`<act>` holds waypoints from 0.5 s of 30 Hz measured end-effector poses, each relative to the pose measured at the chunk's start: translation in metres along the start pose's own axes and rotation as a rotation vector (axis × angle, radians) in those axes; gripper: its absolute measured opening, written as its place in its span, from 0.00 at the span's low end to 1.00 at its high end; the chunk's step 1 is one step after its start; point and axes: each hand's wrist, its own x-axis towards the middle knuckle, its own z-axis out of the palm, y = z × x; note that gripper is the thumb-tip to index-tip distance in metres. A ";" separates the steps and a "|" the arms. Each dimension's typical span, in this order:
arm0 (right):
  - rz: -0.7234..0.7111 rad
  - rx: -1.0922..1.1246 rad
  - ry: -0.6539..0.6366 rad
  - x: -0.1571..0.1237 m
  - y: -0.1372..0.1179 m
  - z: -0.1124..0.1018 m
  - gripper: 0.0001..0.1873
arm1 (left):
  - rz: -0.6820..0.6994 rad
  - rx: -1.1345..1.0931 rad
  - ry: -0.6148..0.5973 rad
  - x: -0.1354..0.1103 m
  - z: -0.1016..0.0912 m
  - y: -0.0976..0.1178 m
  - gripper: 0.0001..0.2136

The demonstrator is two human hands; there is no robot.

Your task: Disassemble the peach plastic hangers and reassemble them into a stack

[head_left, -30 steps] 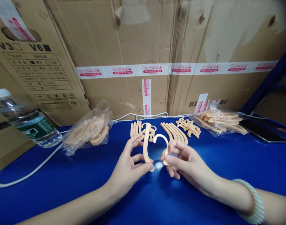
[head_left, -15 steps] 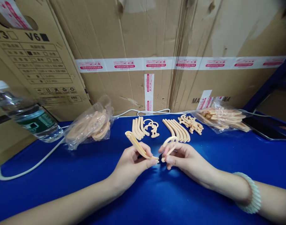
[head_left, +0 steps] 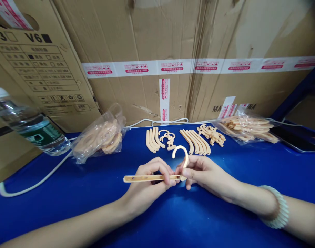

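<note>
My left hand (head_left: 149, 179) is closed on a beige plastic hanger arm (head_left: 142, 178), which points left and lies nearly level. Between the fingers of my right hand (head_left: 204, 175) is a beige hanger hook (head_left: 184, 156), its curve upright and opening to the left. The arm's right end meets the base of the hook; fingers partly cover the joint, so I cannot tell whether they are locked together. Beyond my hands lie a row of hanger arms (head_left: 152, 139) with a few hooks (head_left: 170, 139), and a second row of arms (head_left: 195, 142) beside a pile of hooks (head_left: 211, 134).
Plastic bags of beige parts lie at left (head_left: 98, 137) and right (head_left: 246, 129). A water bottle (head_left: 36, 127) leans at far left, near a white cable (head_left: 33, 187). A dark phone (head_left: 294, 139) rests at right. Cardboard boxes (head_left: 142, 41) stand behind the blue table (head_left: 77, 193).
The hanger arm has swung from slanting upward to nearly level. The hook has turned upright, and its base now meets the arm's end. My hands have come together.
</note>
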 end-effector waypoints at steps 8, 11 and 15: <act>0.037 -0.012 0.011 0.002 -0.002 0.003 0.17 | 0.005 0.044 0.031 -0.002 0.004 -0.001 0.11; 0.043 -0.010 0.033 0.003 -0.003 0.005 0.18 | -0.001 0.067 0.040 -0.002 0.005 0.000 0.11; 0.052 0.019 0.046 0.003 -0.004 0.006 0.18 | 0.025 0.094 0.047 -0.003 0.007 0.003 0.12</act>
